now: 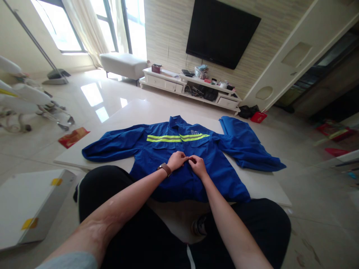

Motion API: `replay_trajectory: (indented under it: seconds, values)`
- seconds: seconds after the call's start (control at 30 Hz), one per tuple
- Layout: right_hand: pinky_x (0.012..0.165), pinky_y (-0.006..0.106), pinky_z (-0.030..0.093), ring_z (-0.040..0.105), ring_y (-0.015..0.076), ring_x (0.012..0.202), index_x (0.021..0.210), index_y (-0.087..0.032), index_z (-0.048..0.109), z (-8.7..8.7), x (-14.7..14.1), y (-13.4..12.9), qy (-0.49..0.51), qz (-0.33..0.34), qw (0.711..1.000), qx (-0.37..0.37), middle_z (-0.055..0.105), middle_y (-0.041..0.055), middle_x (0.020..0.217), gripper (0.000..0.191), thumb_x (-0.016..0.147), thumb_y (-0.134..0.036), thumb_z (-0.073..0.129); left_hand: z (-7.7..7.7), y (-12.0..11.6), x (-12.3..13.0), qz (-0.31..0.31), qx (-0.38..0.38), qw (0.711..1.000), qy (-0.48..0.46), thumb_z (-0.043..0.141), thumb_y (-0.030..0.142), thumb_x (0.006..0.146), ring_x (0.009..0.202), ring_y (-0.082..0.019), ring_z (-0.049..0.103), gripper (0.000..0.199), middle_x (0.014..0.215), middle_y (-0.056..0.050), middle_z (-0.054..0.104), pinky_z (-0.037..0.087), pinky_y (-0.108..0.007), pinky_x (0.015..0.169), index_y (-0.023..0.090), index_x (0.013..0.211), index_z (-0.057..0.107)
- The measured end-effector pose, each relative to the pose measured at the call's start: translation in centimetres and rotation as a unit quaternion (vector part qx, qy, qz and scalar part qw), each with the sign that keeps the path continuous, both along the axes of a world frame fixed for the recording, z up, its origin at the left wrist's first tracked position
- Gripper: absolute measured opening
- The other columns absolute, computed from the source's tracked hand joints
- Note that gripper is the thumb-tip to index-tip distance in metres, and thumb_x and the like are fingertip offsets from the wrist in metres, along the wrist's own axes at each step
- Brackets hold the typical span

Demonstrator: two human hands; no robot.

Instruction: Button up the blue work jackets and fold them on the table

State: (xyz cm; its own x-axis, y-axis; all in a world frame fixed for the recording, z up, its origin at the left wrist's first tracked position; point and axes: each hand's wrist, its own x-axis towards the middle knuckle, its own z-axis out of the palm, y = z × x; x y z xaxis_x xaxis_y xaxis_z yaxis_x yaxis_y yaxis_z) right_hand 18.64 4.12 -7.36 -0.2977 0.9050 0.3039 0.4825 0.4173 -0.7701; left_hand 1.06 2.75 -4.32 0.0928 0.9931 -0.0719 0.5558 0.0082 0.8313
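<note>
A blue work jacket [165, 172] with a yellow-green reflective stripe across the chest lies spread out, collar pointing away from me and sleeves out to both sides. Both hands meet at its front placket, just below the stripe. My left hand [177, 160], with a brown-strapped watch [164, 169] on the wrist, pinches the placket edge. Close against it, my right hand [198, 165] is also closed on the placket. Whatever small part sits between the fingertips is hidden. Folded blue cloth [241, 130] lies beyond the right sleeve, partly beneath it.
The jacket rests on a low pale board [269, 188]. A white case with yellow latches [36, 201] stands at left, near a red packet [73, 137]. A white TV cabinet [165, 83], a grey bench [123, 65] and a wall television [221, 33] are further off.
</note>
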Motion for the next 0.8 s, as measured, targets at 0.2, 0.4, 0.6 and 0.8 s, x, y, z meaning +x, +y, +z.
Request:
replay_trajectory:
  seconds: [0.2,0.4,0.6,0.8]
  values:
    - [0.067,0.03,0.048,0.062,0.018,0.069,0.082,-0.02,0.073,-0.42,0.11,0.39,0.004,-0.014,1.0,0.004,0.071,0.0036,0.079,0.016,0.081,-0.027,0.059,-0.21,0.13,0.04,0.005,-0.006,1.0,-0.004,0.064,0.03,0.087,0.062,-0.016,0.068,0.016,0.063,-0.002,0.07,0.046,-0.023,0.062,0.016,0.086,0.073]
    - [0.063,0.028,0.046,0.059,0.0164,0.064,0.081,-0.02,0.073,-0.47,-0.1,0.44,-0.003,-0.023,1.0,0.005,0.069,0.0029,0.077,0.011,0.077,-0.026,0.064,-0.53,0.2,0.1,0.011,-0.003,1.0,-0.01,0.061,0.01,0.077,0.063,-0.014,0.069,0.013,0.073,-0.003,0.073,0.048,-0.022,0.064,0.016,0.085,0.068]
    - [0.064,0.028,0.045,0.058,0.0169,0.066,0.078,-0.021,0.071,-0.35,-0.28,0.34,-0.006,-0.027,1.0,0.001,0.069,0.003,0.077,0.012,0.081,-0.029,0.063,-0.16,-0.05,0.29,0.022,0.001,1.0,-0.009,0.063,0.008,0.074,0.063,-0.013,0.067,0.031,0.077,-0.001,0.073,0.047,-0.021,0.062,0.018,0.104,0.061]
    - [0.066,0.028,0.044,0.059,0.0175,0.069,0.078,-0.022,0.067,-0.76,-0.25,0.65,0.004,-0.031,0.999,-0.016,0.068,0.0026,0.078,0.013,0.083,-0.032,0.061,0.29,-0.29,0.31,0.025,0.026,0.999,0.003,0.064,0.01,0.074,0.068,-0.015,0.065,0.034,0.075,0.001,0.069,0.044,-0.022,0.063,0.02,0.105,0.058]
